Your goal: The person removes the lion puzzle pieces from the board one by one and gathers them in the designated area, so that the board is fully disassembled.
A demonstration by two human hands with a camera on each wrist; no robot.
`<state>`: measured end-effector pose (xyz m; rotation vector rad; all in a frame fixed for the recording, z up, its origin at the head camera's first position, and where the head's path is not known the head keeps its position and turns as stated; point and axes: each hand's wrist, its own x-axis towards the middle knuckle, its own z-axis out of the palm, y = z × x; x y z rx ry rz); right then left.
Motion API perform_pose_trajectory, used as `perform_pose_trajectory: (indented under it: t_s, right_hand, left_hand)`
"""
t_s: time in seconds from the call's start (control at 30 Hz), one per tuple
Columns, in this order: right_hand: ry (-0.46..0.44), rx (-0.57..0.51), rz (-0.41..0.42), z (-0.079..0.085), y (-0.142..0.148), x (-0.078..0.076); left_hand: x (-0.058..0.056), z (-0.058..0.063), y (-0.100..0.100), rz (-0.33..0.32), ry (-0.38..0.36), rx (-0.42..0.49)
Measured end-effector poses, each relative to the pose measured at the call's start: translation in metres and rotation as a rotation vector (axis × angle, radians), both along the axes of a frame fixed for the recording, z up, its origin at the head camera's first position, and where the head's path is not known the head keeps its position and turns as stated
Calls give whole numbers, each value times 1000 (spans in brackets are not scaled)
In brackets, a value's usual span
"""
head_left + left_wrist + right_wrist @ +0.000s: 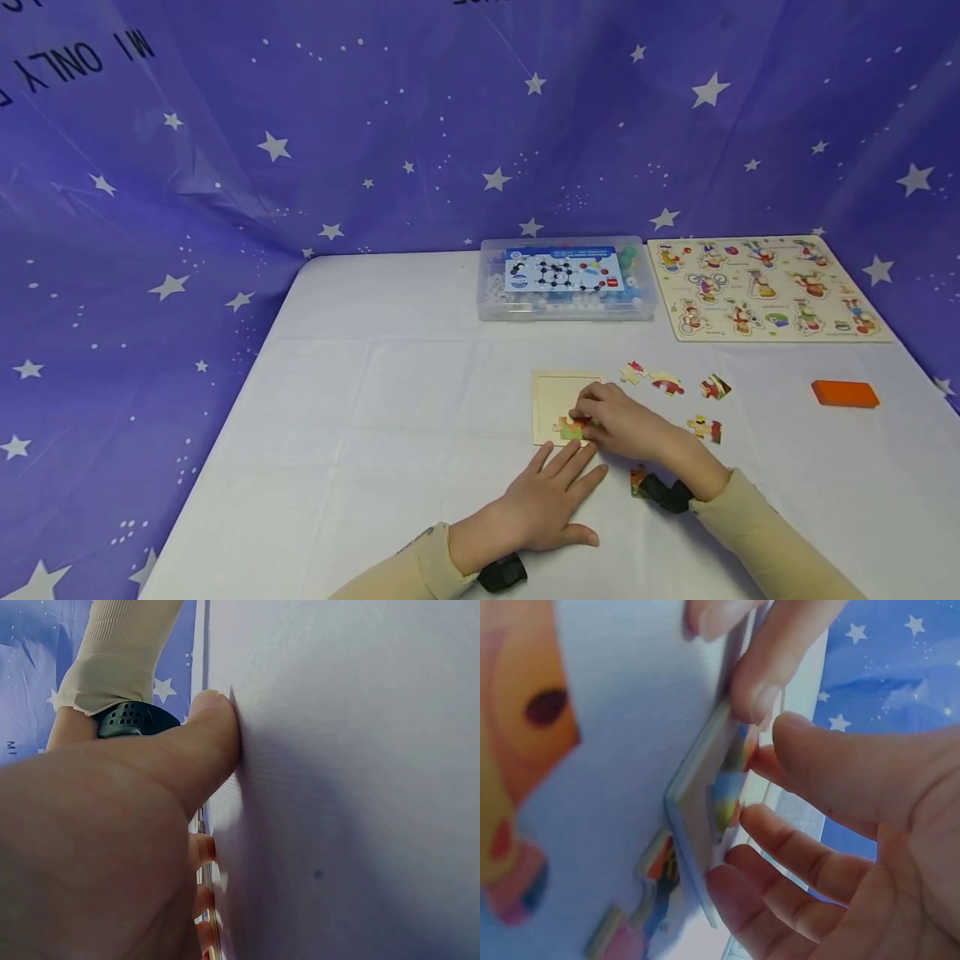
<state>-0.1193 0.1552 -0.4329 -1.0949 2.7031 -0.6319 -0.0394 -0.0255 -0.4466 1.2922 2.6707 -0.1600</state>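
A small square wooden puzzle tray (551, 392) lies on the white tablecloth, with a green-and-orange jigsaw piece (570, 429) in its near part. Over the tray's right side, my right hand (622, 423) has its fingers curled at a jigsaw piece (731, 784), pinching it at its edge; the fingers partly hide it. My left hand (546, 504) lies flat with spread fingers, its fingertips at the tray's near edge. In the left wrist view, the left thumb (214, 724) rests on the cloth. Several loose jigsaw pieces (667, 383) lie right of the tray.
One more piece (637, 481) lies beside the right wrist's black strap (667, 493). At the back stand a clear plastic box (491, 287) with a molecule label and a wooden picture board (780, 287). An orange block (845, 394) lies at the right.
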Motion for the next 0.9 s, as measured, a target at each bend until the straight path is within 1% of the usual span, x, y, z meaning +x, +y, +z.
perform_pose_trajectory:
  t_s: [0.13, 0.33, 0.5, 0.73, 0.83, 0.9]
  right_hand:
    - [9, -5, 15, 2, 2, 1]
    - [11, -18, 3, 2, 0, 2]
    - [22, -39, -13, 0, 0, 1]
    - [-28, -39, 6, 3, 2, -1]
    - [-48, -39, 26, 4, 4, -2]
    - [-45, -55, 49, 4, 6, -2]
  left_hand:
    - [0, -4, 0, -1, -6, 15]
    - [0, 1, 0, -10, 25, 10]
    - [0, 1, 0, -14, 24, 16]
    - [-2, 0, -1, -16, 13, 27]
    - [-2, 0, -1, -15, 7, 32]
    - [-2, 0, -1, -14, 7, 33]
